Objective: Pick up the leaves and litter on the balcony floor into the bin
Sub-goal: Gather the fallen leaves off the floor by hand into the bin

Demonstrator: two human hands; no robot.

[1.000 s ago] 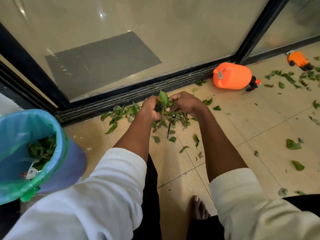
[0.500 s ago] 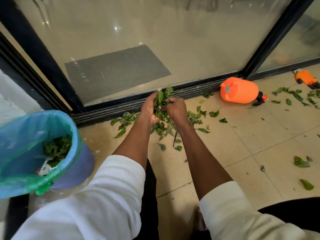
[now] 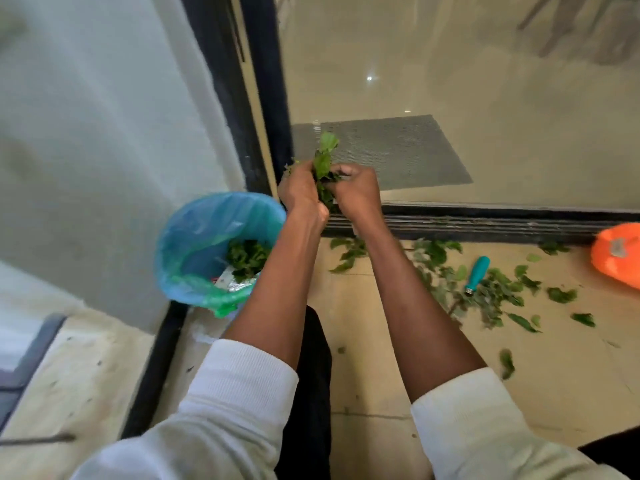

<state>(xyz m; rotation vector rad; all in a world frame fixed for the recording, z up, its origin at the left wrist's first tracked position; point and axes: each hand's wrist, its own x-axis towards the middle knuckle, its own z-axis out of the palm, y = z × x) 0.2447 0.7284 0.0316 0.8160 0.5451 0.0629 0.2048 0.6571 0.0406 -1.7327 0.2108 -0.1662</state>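
both hands are raised together just above and to the right of the bin [image 3: 194, 251], pressing a bunch of leaves [image 3: 323, 168] between them. the left hand [image 3: 299, 192] curls its fingers round the left side of the bunch, and the right hand [image 3: 356, 190] is clenched on the right side, so the leaves stick up out of the two grips. the bin stands on the floor [image 3: 374, 341] in the corner by the wall and the glass door [image 3: 485, 81]; it is lined with a blue-green bag and already has leaves and some litter at the bottom. more loose leaves [image 3: 485, 292] lie scattered on the floor to the right, around a teal-handled tool [image 3: 477, 274]. an orange plastic container [image 3: 618, 254] lies at the right edge, near the door track.
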